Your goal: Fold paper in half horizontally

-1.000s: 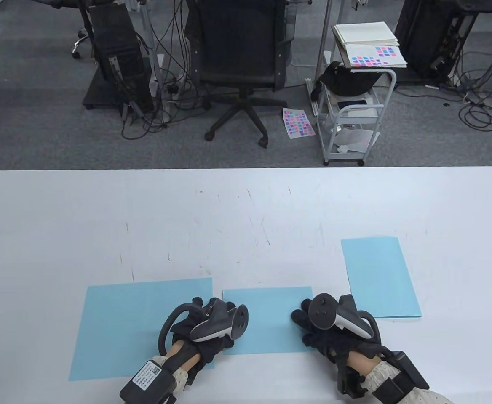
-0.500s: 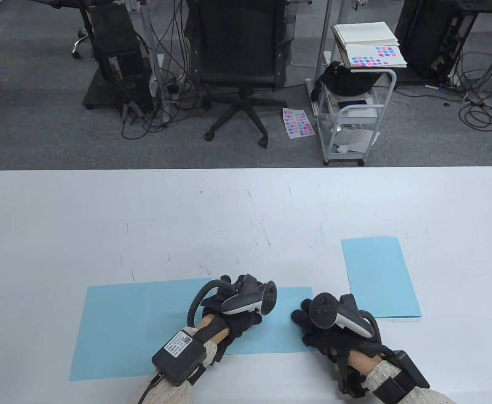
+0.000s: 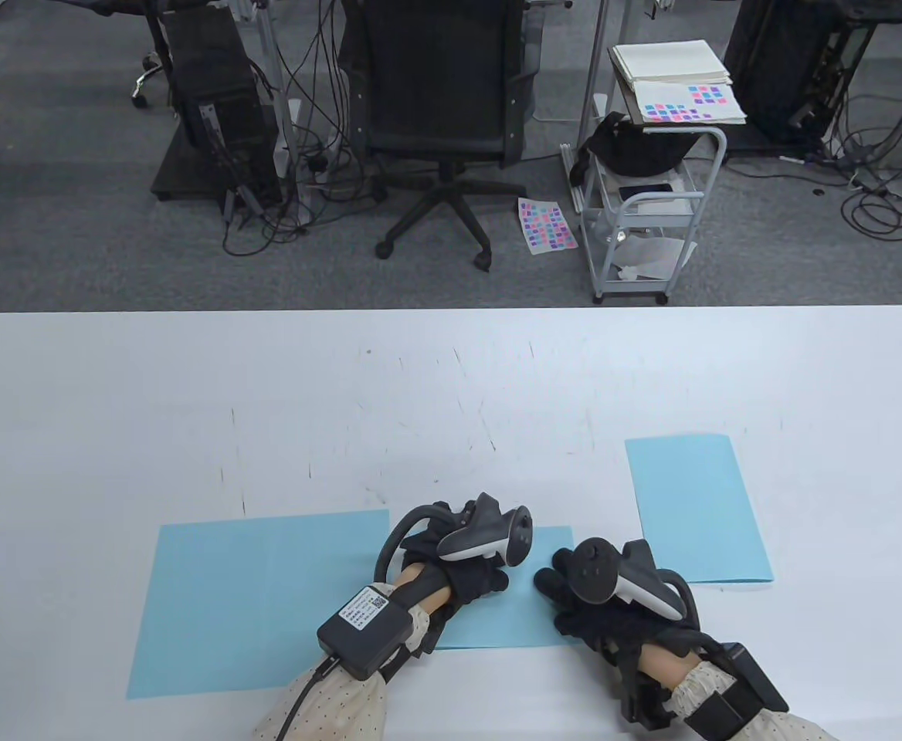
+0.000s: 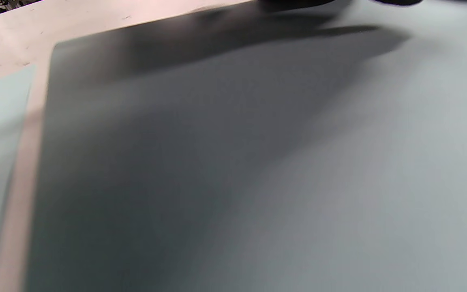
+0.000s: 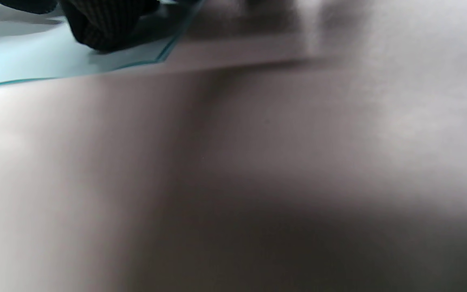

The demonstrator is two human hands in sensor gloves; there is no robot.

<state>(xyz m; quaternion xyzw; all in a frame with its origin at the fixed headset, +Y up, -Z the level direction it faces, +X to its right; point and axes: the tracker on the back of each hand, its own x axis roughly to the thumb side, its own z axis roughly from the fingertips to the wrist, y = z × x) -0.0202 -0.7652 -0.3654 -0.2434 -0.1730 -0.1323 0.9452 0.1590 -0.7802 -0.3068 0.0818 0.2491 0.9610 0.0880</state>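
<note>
Paper [image 3: 528, 617] at near-centre of bench [image 3: 451, 370] looks thin, light, floppy and prone to sliding, so pinch at corners or edges; left hand [image 3: 466, 575] and right hand [image 3: 574, 598] rest on it, finger curl hidden by trackers, cannot tell

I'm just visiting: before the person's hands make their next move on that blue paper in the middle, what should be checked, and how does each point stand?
1. Folded paper lies flat on the table: ok.
2. Right hand rests on its right edge, steadying it: ok.
3. Left hand is over the folded paper: ok; whether it presses down: cannot tell.
4. Layers' edges line up: cannot tell, the hands cover much of it.
5. Large sheet at left clear of the folded paper: not ok, their near edges seem to meet.
6. Other folded sheet at right is out of the way: ok.
</note>
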